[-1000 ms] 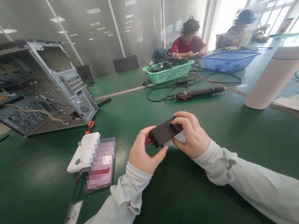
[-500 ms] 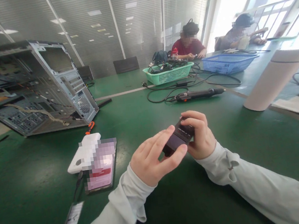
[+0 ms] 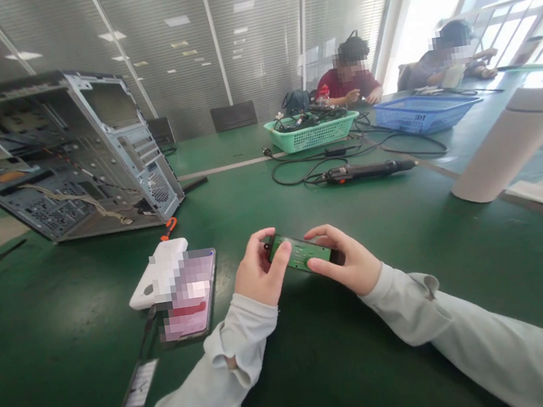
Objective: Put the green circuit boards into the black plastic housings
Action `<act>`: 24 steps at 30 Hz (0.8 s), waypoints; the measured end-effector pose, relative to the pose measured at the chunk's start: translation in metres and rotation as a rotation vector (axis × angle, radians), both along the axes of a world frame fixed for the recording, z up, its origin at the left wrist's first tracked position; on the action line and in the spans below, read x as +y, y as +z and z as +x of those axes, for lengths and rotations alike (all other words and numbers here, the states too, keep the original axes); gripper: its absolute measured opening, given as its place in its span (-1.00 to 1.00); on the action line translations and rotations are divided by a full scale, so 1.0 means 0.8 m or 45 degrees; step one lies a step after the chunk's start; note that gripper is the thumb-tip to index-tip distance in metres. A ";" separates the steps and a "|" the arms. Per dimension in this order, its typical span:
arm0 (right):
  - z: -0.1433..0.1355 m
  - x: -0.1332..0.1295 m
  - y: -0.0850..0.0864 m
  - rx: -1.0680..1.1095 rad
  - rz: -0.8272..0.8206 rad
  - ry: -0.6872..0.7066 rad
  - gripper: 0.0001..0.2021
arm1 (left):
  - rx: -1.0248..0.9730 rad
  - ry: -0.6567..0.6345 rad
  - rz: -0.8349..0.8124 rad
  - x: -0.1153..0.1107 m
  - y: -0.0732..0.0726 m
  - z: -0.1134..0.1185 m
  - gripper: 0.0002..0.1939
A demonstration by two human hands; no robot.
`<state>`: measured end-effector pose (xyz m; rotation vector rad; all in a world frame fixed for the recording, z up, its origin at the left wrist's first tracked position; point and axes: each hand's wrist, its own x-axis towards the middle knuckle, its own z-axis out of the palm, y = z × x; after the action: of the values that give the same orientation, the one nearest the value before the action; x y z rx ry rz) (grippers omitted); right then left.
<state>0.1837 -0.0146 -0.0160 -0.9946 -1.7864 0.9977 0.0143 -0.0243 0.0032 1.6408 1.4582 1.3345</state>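
Tabletop [image 3: 231, 202]: dark green, and seen to be spread with tools, baskets and electronics.
Co-workers: two people are seated at the far side, one dressed in a red top [image 3: 336, 86].
Computer case [image 3: 93, 154]: stood at the left, its side opened and its wiring exposed.
Blue basket [image 3: 425, 116]: placed at the far right, beside the green one.
Green basket [image 3: 315, 136]: filled with tangled black cables [image 3: 312, 117].
Pale pink cylinder [image 3: 514, 135]: seen slanted near the right edge.
Electric screwdriver [image 3: 368, 171]: laid sideways in front of the baskets.
Left hand [image 3: 256, 276]: closed on the left end of the board, the thumb pressed on its face.
Right hand [image 3: 353, 263]: closed around the right end, the thumb set along the near edge.
Smartphone [image 3: 199, 284]: laid screen up, left of the hands.
Power bank [image 3: 160, 273]: white, overlapped with the phone in view; whether it is touched cannot be told.
Circuit board [image 3: 301, 253]: held over the tabletop between both hands, its green face turned upward.
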 end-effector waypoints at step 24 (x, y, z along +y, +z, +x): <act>0.016 0.006 0.008 -0.196 0.159 -0.140 -0.64 | 0.290 -0.195 -0.099 0.013 -0.012 -0.009 -0.74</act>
<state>0.1967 -0.0098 -0.0093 -1.1028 -1.8728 0.7491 0.0070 -0.0139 -0.0061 1.8606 1.4579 1.0220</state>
